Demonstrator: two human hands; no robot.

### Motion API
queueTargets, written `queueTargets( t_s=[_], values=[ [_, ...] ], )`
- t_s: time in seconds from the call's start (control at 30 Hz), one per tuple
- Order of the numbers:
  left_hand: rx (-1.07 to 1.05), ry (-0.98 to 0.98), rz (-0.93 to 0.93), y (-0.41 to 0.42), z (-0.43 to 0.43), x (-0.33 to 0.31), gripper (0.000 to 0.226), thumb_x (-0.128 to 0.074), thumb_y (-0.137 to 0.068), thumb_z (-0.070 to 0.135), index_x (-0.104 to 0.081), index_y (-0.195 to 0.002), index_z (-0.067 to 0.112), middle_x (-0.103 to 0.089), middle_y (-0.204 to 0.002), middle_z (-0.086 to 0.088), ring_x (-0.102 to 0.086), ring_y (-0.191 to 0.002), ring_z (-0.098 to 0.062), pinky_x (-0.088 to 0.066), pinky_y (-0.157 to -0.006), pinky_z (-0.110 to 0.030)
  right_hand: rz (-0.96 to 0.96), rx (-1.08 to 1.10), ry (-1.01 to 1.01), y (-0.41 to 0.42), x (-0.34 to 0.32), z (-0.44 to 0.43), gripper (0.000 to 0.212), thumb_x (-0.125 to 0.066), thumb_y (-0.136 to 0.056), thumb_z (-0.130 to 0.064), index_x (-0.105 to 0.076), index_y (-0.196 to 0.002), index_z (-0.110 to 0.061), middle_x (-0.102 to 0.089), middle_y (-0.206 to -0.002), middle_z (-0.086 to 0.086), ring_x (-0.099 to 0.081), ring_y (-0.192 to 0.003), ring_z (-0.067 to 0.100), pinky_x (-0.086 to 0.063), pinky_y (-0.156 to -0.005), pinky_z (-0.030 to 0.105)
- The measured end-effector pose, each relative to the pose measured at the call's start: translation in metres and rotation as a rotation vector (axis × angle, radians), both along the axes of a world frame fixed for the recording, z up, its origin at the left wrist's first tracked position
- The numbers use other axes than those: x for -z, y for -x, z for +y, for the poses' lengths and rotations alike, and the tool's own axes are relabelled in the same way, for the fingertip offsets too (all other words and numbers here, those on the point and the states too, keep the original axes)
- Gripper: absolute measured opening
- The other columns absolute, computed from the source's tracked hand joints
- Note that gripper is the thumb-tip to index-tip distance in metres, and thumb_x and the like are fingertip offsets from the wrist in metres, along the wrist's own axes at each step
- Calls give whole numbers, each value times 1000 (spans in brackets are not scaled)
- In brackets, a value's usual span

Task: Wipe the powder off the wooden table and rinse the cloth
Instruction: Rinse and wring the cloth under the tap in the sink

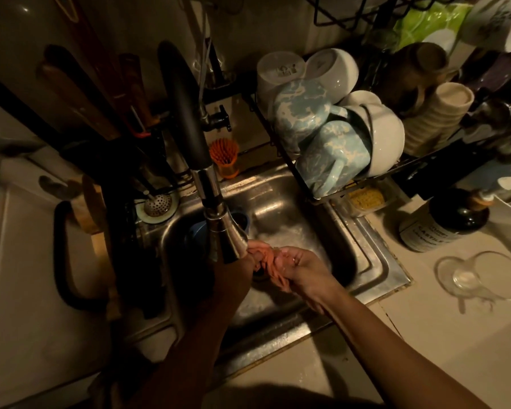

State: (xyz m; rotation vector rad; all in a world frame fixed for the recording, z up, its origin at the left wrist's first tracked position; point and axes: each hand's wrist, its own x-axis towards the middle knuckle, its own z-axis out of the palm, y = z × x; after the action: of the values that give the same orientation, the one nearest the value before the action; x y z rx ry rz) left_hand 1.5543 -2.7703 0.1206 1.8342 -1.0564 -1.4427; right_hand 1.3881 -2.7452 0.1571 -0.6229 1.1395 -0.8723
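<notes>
You've got the cloth (pixel 267 262) wadded just below the faucet head (pixel 229 234), left hand (pixel 238 271) gripping it nearest that faucet head, right hand (pixel 303 267) gripping farther out, tail hanging down.

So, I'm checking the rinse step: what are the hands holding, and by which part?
The cloth, bunched, beneath the faucet head over the sink: the left hand grips its left end, the right hand its right end.
</notes>
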Motion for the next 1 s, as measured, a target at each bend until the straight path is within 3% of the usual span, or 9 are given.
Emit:
queueTargets(
  t_s=[0.1, 0.2, 0.37, 0.5, 0.57, 0.7, 0.83, 0.93, 1.0],
  values=[
    [-182, 43, -10, 11, 1, 0, 29, -71, -84, 23, -70, -109, 9, -73, -96, -7, -72, -86, -15, -57, -70, -19, 409, -12, 167, -6, 10, 1, 18, -72, -85, 4, -69, -89, -13, -68, -66, -8, -62, -61, 8, -53, -62, 25],
    [-243, 14, 49, 23, 0, 4, 18, -51, -87, -17, -62, -96, -5, -65, -81, -19, -62, -51, -1, -47, -48, -12, 688, -75, 325, -12, 17, 7, 22, -77, -80, -2, -67, -89, -21, -67, -70, -15, -61, -65, -4, -45, -65, 12],
    [-309, -32, 34, 25, 3, 16, 20, -55, -90, -12, -69, -104, -12, -68, -89, -28, -60, -45, -4, -47, -44, -13, 874, -217, 490, -11, 21, 14, 28, -67, -88, -12, -65, -111, -29, -75, -93, 7, -68, -84, 20, -51, -74, 27],
    [-348, -79, 3, 24, 1, 23, 26, -66, -82, 13, -73, -102, -2, -74, -88, -16, -71, -72, -28, -57, -58, -29, 900, -256, 528, -9, 25, 11, 35, -61, -89, -13, -66, -123, -19, -75, -101, 8, -68, -92, 23, -47, -80, 20],
    [-379, -126, 26, 23, -2, 23, 26, -63, -82, 13, -69, -103, -3, -72, -91, -15, -71, -68, -22, -59, -60, -28, 868, -224, 522, -8, 30, 8, 33, -63, -90, -17, -67, -122, -20, -76, -103, 6, -70, -94, 22, -51, -84, 24],
    [-368, -98, -6, 23, -3, 9, 16, -52, -94, -9, -62, -106, -12, -64, -90, -24, -57, -38, -3, -42, -38, -12, 743, -199, 456, -7, 28, 4, 33, -70, -94, -24, -69, -127, -24, -76, -109, -7, -69, -96, 2, -54, -90, 24],
    [-241, 43, 142, 29, 9, -1, 21, -59, -97, 9, -66, -108, -9, -67, -84, -20, -63, -65, -24, -52, -57, -27, 694, -176, 429, -8, 25, 3, 31, -58, -101, -23, -67, -130, -28, -77, -104, -8, -69, -91, -4, -51, -85, 15],
    [-39, 195, 105, 36, 29, -10, 18, -65, -94, 23, -68, -93, 5, -71, -76, -8, -67, -69, -23, -55, -64, -34, 760, -162, 430, -9, 21, 4, 31, -52, -104, -18, -67, -130, -25, -76, -88, -7, -65, -71, -10, -46, -73, 9],
    [-77, 186, 135, 33, 32, -10, 9, -62, -95, 11, -67, -89, 6, -69, -70, -1, -65, -65, -18, -52, -61, -29, 801, -201, 470, -11, 20, 5, 35, -52, -103, -13, -65, -134, -24, -70, -92, -14, -60, -73, -18, -42, -76, 5]
  ],
)
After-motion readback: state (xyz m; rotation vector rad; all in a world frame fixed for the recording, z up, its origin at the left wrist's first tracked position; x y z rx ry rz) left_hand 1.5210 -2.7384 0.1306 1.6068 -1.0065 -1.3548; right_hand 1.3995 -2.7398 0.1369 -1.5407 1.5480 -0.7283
